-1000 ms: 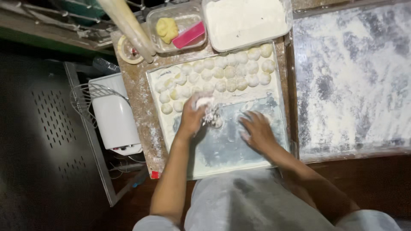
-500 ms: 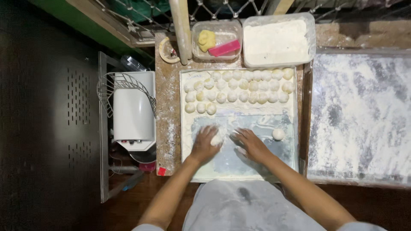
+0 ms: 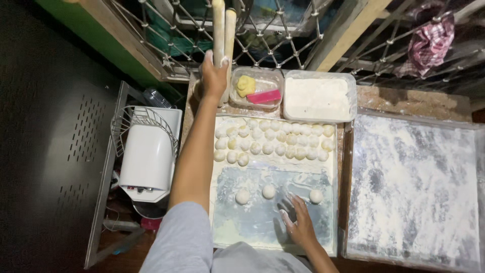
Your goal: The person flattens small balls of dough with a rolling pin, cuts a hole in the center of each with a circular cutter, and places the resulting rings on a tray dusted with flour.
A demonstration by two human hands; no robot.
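My left hand (image 3: 214,76) is stretched far forward and grips two pale wooden rolling pins (image 3: 223,30) that stand upright by the wire fence. My right hand (image 3: 298,222) rests flat, fingers spread, on the floured metal tray (image 3: 252,227). Three separate dough balls (image 3: 269,191) lie in a row on the tray's bare part, just ahead of my right hand. Several rows of small dough balls (image 3: 275,139) fill the far part of the tray.
A clear tub of flour (image 3: 317,96) and a smaller clear tub (image 3: 255,88) holding yellow dough and a pink scraper stand behind the tray. A floured worktop (image 3: 414,187) lies to the right. A white appliance (image 3: 149,156) with a wire rack stands at the left.
My left hand left the dough on the tray and reached forward to grip the rolling pins. Three dough balls now lie apart on the tray. My right hand drew back toward me.
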